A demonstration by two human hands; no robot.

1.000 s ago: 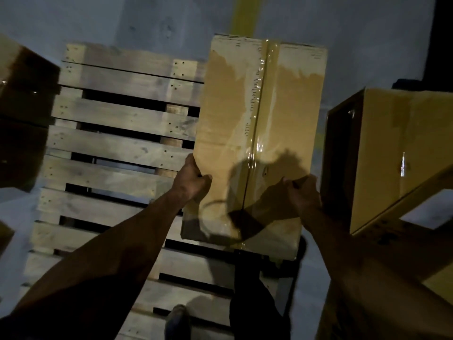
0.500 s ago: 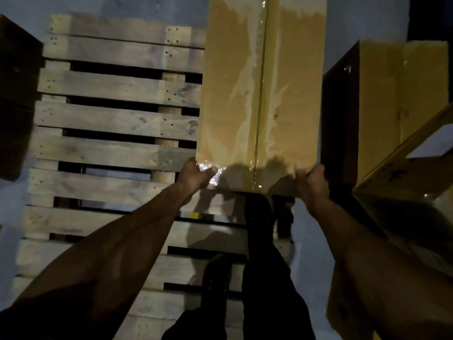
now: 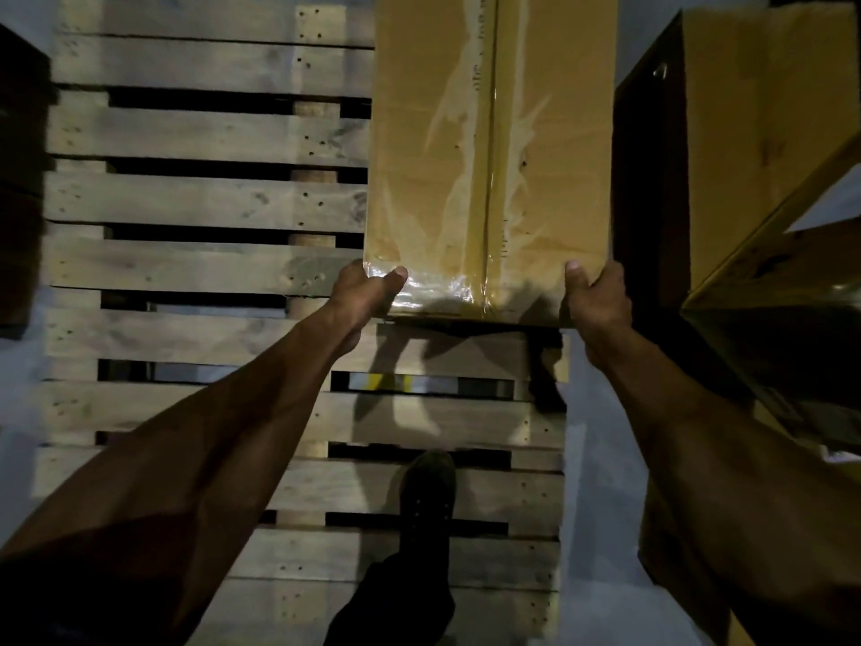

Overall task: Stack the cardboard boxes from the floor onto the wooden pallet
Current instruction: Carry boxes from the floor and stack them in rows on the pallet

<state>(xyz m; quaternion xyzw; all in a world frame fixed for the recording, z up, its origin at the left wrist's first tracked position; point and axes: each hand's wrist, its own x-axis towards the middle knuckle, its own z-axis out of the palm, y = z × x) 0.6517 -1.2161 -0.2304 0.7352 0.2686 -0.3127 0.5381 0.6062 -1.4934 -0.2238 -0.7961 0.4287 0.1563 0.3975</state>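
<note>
Over slatted wood pallet (image 3: 209, 202): both hands grip taped cardboard box (image 3: 489, 156).

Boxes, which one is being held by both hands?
The taped box over the pallet; the hands grip its near corners. The others sit untouched.

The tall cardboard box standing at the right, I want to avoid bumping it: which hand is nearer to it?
Right. The right hand grips the carried box at its right corner, just beside the tall cardboard box; the left hand grips the far corner.
</note>
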